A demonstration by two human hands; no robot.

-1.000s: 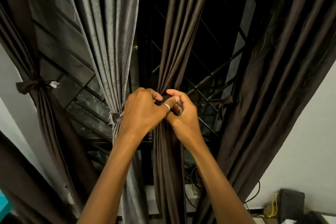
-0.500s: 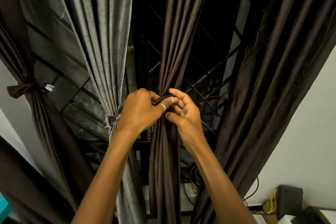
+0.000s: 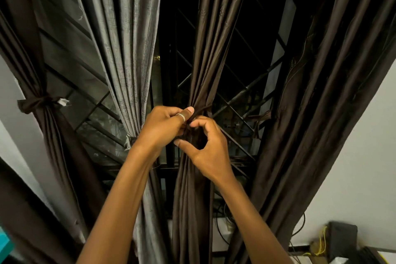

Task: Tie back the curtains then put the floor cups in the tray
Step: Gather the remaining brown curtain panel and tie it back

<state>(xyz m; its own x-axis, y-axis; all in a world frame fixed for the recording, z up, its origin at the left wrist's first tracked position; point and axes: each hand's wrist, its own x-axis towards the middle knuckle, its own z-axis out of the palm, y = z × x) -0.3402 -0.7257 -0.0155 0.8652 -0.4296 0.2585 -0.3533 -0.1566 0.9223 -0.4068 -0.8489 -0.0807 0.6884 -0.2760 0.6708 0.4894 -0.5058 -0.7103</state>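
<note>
A: Start with the room.

B: A dark window with a diamond metal grille (image 3: 246, 92) fills the far side, with white wall (image 3: 353, 156) at the right. Four curtains hang across it. The far-left brown curtain (image 3: 42, 135) and the grey curtain (image 3: 132, 49) are each cinched at the waist already; the wide brown curtain on the right (image 3: 321, 113) hangs loose.

A: And the one being worked?

B: The middle brown curtain (image 3: 214, 38), a long gathered column running top to bottom, straight ahead of both hands and pinched in at hand height. Its tie band (image 3: 203, 109) wraps that waist crosswise.

A: The hands?

B: The left hand (image 3: 162, 128) sits just left of the gather, closed, thumb and ringed finger pinching the dark fabric. The right hand (image 3: 210, 146) is on the right, touching it, fingertips curled onto the band with the thumb hooked below. Both are equally near; I think they hold the two band ends, though the dark folds hide the knot.

A: Cups, tray?

B: Neither shows. Only cables (image 3: 300, 231) and a dark box (image 3: 342, 238) lie low at the right.
</note>
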